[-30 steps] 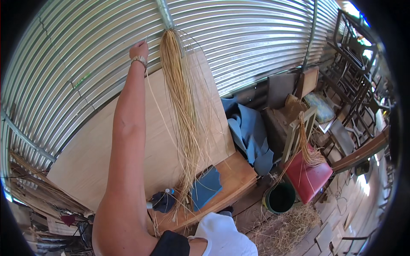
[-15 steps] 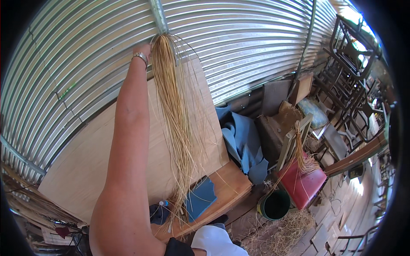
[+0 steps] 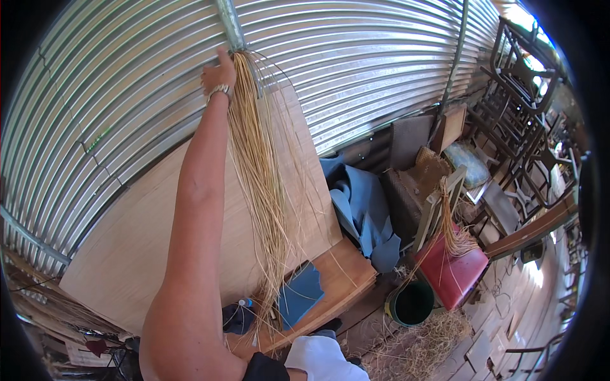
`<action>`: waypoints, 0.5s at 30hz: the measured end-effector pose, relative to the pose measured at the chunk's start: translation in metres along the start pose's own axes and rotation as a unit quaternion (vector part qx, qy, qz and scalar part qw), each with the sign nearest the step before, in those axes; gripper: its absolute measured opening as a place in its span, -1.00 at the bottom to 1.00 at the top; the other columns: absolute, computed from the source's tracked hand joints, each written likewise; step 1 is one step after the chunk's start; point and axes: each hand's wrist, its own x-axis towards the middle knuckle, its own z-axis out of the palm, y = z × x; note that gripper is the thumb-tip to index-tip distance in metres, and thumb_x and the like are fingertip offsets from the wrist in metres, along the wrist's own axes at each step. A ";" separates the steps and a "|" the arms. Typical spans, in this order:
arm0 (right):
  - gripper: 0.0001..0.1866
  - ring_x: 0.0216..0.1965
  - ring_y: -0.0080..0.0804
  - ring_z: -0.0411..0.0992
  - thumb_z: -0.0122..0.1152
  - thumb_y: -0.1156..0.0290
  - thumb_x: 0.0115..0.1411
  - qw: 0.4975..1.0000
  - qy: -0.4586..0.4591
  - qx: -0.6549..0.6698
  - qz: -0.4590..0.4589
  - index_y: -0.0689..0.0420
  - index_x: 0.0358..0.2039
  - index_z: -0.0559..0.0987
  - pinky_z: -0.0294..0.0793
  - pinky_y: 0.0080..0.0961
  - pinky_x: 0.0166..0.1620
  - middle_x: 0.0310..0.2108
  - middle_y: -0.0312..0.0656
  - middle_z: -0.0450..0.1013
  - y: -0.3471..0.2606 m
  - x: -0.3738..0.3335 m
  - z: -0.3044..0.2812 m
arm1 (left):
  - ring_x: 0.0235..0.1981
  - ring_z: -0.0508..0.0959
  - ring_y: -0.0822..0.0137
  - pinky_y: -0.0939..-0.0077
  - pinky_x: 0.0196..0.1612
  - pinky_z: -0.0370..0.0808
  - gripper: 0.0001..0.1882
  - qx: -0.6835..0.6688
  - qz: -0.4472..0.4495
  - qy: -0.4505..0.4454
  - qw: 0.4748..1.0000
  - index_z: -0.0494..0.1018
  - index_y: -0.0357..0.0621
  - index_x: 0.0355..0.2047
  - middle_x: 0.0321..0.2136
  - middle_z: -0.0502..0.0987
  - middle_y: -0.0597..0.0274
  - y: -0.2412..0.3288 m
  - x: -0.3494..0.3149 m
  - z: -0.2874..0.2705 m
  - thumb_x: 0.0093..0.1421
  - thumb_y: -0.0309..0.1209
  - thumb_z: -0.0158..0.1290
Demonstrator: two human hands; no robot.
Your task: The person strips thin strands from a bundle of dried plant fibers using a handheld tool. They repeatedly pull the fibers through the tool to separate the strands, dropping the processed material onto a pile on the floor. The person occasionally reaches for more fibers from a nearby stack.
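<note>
A long bundle of straw-coloured fibre strands (image 3: 254,146) hangs by its top from a metal post (image 3: 230,25). Its loose lower ends spread over a wooden bench. My left arm reaches far up, and my left hand (image 3: 218,74) is beside the bundle's top, on its left. A metal-band watch circles that wrist. The fingers are apart, one stretched upward by the tie point, and nothing shows in them. Whether the fingertips touch the strands I cannot tell. My right hand does not show.
A pale plywood sheet (image 3: 146,222) leans on the corrugated metal wall (image 3: 375,70). Blue sheet material (image 3: 302,295) lies on the bench (image 3: 349,273). To the right are a dark green bucket (image 3: 412,303), a red-seated chair (image 3: 451,273) with another fibre bundle, and stacked chair frames (image 3: 521,82).
My left hand has shifted slightly right and turned; its fingers, earlier partly behind the bundle's top, now show spread beside it. The view has moved a little.
</note>
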 end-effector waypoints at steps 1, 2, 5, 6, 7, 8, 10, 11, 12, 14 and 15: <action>-0.69 -0.58 -0.29 0.37 0.09 0.24 0.17 1.000 0.000 -0.001 0.002 0.29 -0.46 0.43 0.35 -0.32 -0.49 -0.59 -0.05 0.41 0.000 0.000 -0.001 | 0.09 0.36 -0.12 0.05 0.13 0.27 -0.06 0.032 -0.001 -0.027 0.999 0.23 -0.28 0.12 0.10 0.28 -0.20 0.014 -0.002 0.001 0.03 0.34 -0.15; -0.69 -0.58 -0.29 0.37 0.10 0.24 0.17 1.000 -0.001 -0.001 0.003 0.30 -0.46 0.43 0.35 -0.32 -0.48 -0.58 -0.05 0.41 -0.001 0.001 0.000 | 0.08 0.37 -0.10 0.07 0.12 0.29 -0.05 0.064 -0.002 -0.055 0.996 0.27 -0.27 0.11 0.09 0.31 -0.19 0.030 -0.006 0.003 0.01 0.36 -0.15; -0.68 -0.56 -0.28 0.38 0.10 0.24 0.17 1.000 0.002 0.006 0.005 0.30 -0.46 0.43 0.35 -0.32 -0.47 -0.58 -0.05 0.42 0.002 0.000 0.000 | 0.02 0.44 -0.03 0.11 0.07 0.37 -0.12 0.145 0.061 -0.153 0.976 0.38 -0.23 0.01 -0.02 0.43 -0.15 0.047 -0.015 -0.003 -0.02 0.33 -0.06; -0.68 -0.56 -0.28 0.38 0.10 0.24 0.17 1.000 0.012 0.009 0.018 0.30 -0.46 0.43 0.35 -0.32 -0.46 -0.57 -0.05 0.42 0.005 -0.007 -0.002 | 0.00 0.47 -0.01 0.12 0.04 0.39 -0.16 0.162 0.092 -0.201 0.962 0.42 -0.21 -0.03 -0.06 0.47 -0.13 0.045 -0.020 0.014 -0.03 0.31 -0.02; -0.68 -0.55 -0.28 0.38 0.10 0.24 0.17 1.000 0.009 0.008 0.016 0.30 -0.46 0.43 0.35 -0.32 -0.46 -0.57 -0.05 0.42 0.005 -0.006 -0.002 | -0.01 0.48 -0.01 0.16 0.04 0.40 -0.19 0.150 0.092 -0.162 0.971 0.44 -0.23 -0.08 -0.07 0.48 -0.12 0.036 -0.011 0.015 -0.07 0.27 0.04; -0.68 -0.55 -0.28 0.38 0.10 0.24 0.17 1.000 0.005 0.008 0.014 0.30 -0.47 0.44 0.35 -0.32 -0.45 -0.57 -0.05 0.42 0.005 -0.005 -0.001 | -0.02 0.49 -0.01 0.19 0.04 0.40 -0.21 0.138 0.091 -0.122 0.979 0.47 -0.24 -0.12 -0.09 0.50 -0.11 0.019 0.002 0.023 -0.10 0.24 0.10; -0.68 -0.54 -0.28 0.38 0.10 0.24 0.17 0.999 0.018 0.013 0.034 0.30 -0.47 0.44 0.36 -0.32 -0.44 -0.56 -0.05 0.42 0.010 -0.014 -0.003 | -0.05 0.50 -0.02 0.22 0.01 0.42 -0.29 0.147 0.139 -0.105 0.974 0.50 -0.24 -0.17 -0.12 0.52 -0.11 -0.004 0.019 0.049 -0.14 0.14 0.19; -0.68 -0.53 -0.28 0.38 0.10 0.24 0.17 0.999 0.010 0.012 0.031 0.30 -0.47 0.44 0.36 -0.32 -0.43 -0.56 -0.04 0.42 0.011 -0.012 -0.002 | -0.07 0.51 -0.02 0.22 -0.01 0.43 -0.34 0.183 0.188 -0.101 0.960 0.50 -0.23 -0.19 -0.12 0.52 -0.11 -0.015 0.039 0.037 -0.14 0.08 0.21; -0.68 -0.53 -0.28 0.38 0.11 0.24 0.17 0.999 0.010 0.014 0.039 0.30 -0.47 0.44 0.36 -0.32 -0.43 -0.56 -0.04 0.43 0.017 -0.017 0.000 | -0.10 0.52 -0.02 0.22 -0.02 0.44 -0.39 0.212 0.238 -0.106 0.942 0.50 -0.21 -0.20 -0.13 0.52 -0.11 -0.017 0.046 0.034 -0.14 0.02 0.23; -0.67 -0.52 -0.28 0.38 0.11 0.24 0.16 0.998 0.014 0.019 0.051 0.31 -0.47 0.44 0.36 -0.32 -0.42 -0.55 -0.04 0.43 0.025 -0.023 0.002 | -0.11 0.53 -0.03 0.24 -0.03 0.45 -0.42 0.222 0.272 -0.118 0.929 0.48 -0.21 -0.17 -0.15 0.52 -0.12 -0.014 0.057 0.037 -0.12 -0.05 0.23; -0.67 -0.52 -0.28 0.38 0.11 0.24 0.16 0.998 0.012 0.020 0.056 0.31 -0.47 0.44 0.36 -0.32 -0.41 -0.55 -0.04 0.43 0.030 -0.026 0.002 | -0.11 0.53 -0.03 0.25 -0.03 0.46 -0.43 0.232 0.287 -0.125 0.921 0.47 -0.21 -0.16 -0.16 0.53 -0.13 -0.014 0.059 0.034 -0.11 -0.09 0.23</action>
